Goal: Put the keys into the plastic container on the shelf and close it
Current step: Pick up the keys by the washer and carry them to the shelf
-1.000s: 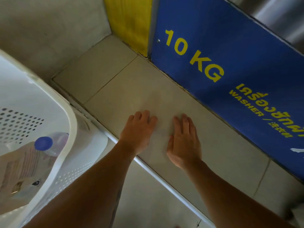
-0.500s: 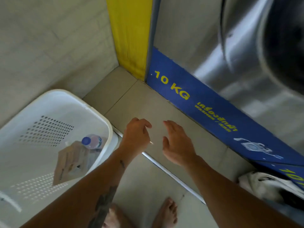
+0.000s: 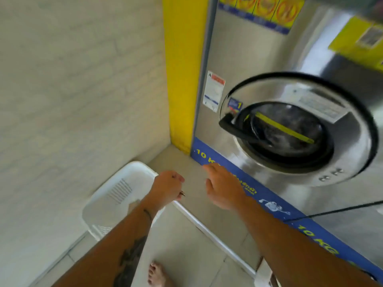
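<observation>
My left hand (image 3: 167, 187) is closed in a loose fist above the edge of the tiled step. A small metal tip, apparently the keys (image 3: 182, 193), pokes out from under its fingers. My right hand (image 3: 223, 189) hovers beside it to the right, fingers apart and holding nothing, in front of the washer's blue strip. No plastic container or shelf is in view.
A steel washing machine (image 3: 290, 131) with a round door stands on the raised tiled step (image 3: 186, 168), next to a yellow panel (image 3: 182, 79). A white laundry basket (image 3: 132, 166) sits on the floor at the left by the wall. My bare foot (image 3: 156, 274) is below.
Both hands lifted off the tiled step, where they lay flat. My left hand curled shut around a small metal thing. The view rose, bringing the washer door into sight.
</observation>
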Available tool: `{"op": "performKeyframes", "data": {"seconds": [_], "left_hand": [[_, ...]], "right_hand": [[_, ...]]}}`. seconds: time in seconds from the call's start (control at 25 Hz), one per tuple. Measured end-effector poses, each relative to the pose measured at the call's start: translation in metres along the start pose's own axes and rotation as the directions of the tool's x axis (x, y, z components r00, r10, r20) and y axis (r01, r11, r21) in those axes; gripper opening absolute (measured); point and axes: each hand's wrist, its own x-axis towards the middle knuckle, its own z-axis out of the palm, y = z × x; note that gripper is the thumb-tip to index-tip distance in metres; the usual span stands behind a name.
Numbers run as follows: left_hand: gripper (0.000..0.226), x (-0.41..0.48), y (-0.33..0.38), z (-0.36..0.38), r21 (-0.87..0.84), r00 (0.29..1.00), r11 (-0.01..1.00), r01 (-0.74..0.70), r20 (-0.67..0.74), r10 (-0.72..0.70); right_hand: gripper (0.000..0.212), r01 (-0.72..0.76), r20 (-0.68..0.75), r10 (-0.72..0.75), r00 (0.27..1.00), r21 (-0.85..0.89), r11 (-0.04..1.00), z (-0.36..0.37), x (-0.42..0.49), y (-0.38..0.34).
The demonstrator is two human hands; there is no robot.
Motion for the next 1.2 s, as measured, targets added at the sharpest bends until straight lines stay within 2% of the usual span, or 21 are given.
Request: {"op": "performKeyframes", "data": {"seconds": [0.12, 0.24, 0.36, 0.44, 0.56, 0.8, 1.0, 1.2], "left_hand": [[0.033, -0.06, 0.014, -0.021, -0.064, 0.999, 0.998, 0.016, -0.048, -0.019], [0.033, -0.121, 0.011, -0.039, 0.173, 0.983, 0.983, -0.063, -0.157, 0.091], [0.026, -0.183, -0.004, -0.06, 0.471, 0.946, 0.88, -0.063, -0.253, 0.203], [0.026, -0.231, -0.021, -0.08, 0.585, 0.934, 0.81, -0.047, -0.263, 0.244], [0.032, -0.292, -0.056, -0.113, 0.661, 0.936, 0.749, 0.045, -0.29, 0.2], [0.027, -0.413, -0.16, -0.191, 0.586, 0.866, 0.746, 0.315, -0.5, 0.027], [0.012, -0.532, -0.27, -0.256, 0.428, 0.795, 0.798, 0.424, -0.599, -0.101], [0.033, -0.661, -0.383, -0.318, 0.21, 0.682, 0.874, 0.438, -0.711, -0.171]], "right_hand": [[0.04, 0.079, -0.023, -0.078, 0.997, 0.03, 0.996, -0.035, -0.033, -0.022], [0.038, 0.19, -0.051, -0.19, 0.98, 0.002, 0.982, -0.061, -0.075, -0.045], [0.038, 0.276, -0.036, -0.278, 0.96, -0.037, 0.96, -0.078, -0.11, -0.081], [0.036, 0.358, -0.021, -0.361, 0.932, -0.092, 0.929, -0.084, -0.133, -0.114], [0.041, 0.489, 0.01, -0.49, 0.872, -0.096, 0.867, -0.084, -0.163, -0.168], [0.048, 0.694, 0.094, -0.688, 0.72, -0.091, 0.714, -0.059, -0.237, -0.297], [0.049, 0.782, 0.136, -0.771, 0.622, -0.057, 0.621, -0.013, -0.328, -0.421], [0.048, 0.861, 0.167, -0.85, 0.5, 0.01, 0.509, 0.049, -0.433, -0.557]]}}
